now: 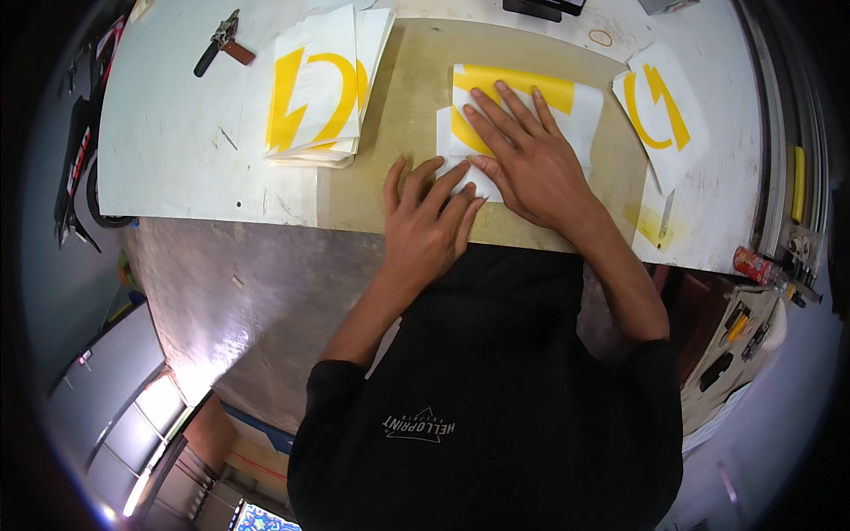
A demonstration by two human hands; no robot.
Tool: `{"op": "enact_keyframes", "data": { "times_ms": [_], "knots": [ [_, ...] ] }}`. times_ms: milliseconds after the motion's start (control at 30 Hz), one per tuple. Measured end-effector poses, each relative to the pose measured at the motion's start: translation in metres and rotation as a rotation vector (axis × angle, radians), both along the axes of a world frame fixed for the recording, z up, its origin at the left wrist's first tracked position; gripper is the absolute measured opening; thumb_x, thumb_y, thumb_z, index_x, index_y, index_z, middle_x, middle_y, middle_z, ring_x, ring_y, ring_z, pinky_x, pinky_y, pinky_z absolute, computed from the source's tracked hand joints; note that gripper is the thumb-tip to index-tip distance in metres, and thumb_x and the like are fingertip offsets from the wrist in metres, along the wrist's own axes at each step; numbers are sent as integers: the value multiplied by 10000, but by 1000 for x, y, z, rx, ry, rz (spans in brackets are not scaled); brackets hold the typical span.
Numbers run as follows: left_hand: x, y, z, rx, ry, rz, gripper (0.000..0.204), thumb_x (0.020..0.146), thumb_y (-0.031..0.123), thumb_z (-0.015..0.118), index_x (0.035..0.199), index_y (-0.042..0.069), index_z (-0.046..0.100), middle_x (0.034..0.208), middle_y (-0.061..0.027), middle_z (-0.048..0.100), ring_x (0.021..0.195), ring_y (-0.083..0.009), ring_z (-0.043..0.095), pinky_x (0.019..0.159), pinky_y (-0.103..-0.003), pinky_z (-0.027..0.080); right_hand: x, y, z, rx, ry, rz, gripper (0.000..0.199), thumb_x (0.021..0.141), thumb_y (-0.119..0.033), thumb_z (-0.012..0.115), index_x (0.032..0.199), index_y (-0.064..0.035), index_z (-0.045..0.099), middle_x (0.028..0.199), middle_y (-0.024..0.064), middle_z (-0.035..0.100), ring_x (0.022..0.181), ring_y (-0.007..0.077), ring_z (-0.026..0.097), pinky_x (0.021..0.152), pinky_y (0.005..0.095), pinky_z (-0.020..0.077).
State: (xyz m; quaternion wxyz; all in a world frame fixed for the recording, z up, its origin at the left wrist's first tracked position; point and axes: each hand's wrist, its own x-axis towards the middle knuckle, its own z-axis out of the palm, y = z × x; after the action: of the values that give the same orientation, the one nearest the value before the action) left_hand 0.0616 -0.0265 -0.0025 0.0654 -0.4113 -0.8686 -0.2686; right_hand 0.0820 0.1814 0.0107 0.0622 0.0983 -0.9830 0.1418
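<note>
A white sheet with yellow print (584, 119) lies folded on the tan mat (416, 66) before me. Flat across its printed face rests my right hand (540, 173), fingers spread. My left hand (423, 226) is at the sheet's near left corner, its fingers apart and bent, with some fingertips on the paper; no grip shows. Part of the sheet is hidden under both hands. Left of the mat sits a stack of similar printed sheets (301, 111). Another such sheet (664, 111) lies at the right, overlapping the mat's edge.
A hand tool with dark and brown handles (223, 44) lies at the table's far left. A rubber band (600, 38) is near the far edge. Metal rails (779, 177) run along the right side, with a red can (753, 265) by the near right corner.
</note>
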Motion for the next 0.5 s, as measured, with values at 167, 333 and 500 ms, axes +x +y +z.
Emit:
{"op": "enact_keyframes", "data": {
  "times_ms": [167, 333, 500],
  "knots": [
    [-13, 3, 0, 6, -78, -30, 214, 854, 204, 813, 1024, 94, 745, 1276, -26, 678, 1194, -276, 589, 1157, -549, 335, -16, 21, -12, 62, -39, 22, 582, 1076, -433, 513, 1580, -145, 470, 1665, 60, 409, 1558, 318, 327, 1272, 607, 180],
    [-39, 6, 18, -134, -185, -106, 541, 846, 319, 817, 1291, 58, 652, 1458, -128, 574, 1342, -339, 513, 1187, -578, 298, -23, 32, -7, 57, -76, 16, 660, 1045, -480, 547, 1584, -112, 454, 1674, 87, 390, 1568, 317, 309, 1267, 654, 125],
    [-85, 23, 26, -395, -192, -263, 1281, 656, 562, 895, 1626, 5, 269, 1725, -169, 224, 1605, -402, 160, 1271, -648, 135, -31, 25, -4, 68, -59, -26, 734, 1014, -491, 564, 1581, -45, 431, 1677, 127, 377, 1574, 300, 302, 1258, 686, 84]
  ]
}}
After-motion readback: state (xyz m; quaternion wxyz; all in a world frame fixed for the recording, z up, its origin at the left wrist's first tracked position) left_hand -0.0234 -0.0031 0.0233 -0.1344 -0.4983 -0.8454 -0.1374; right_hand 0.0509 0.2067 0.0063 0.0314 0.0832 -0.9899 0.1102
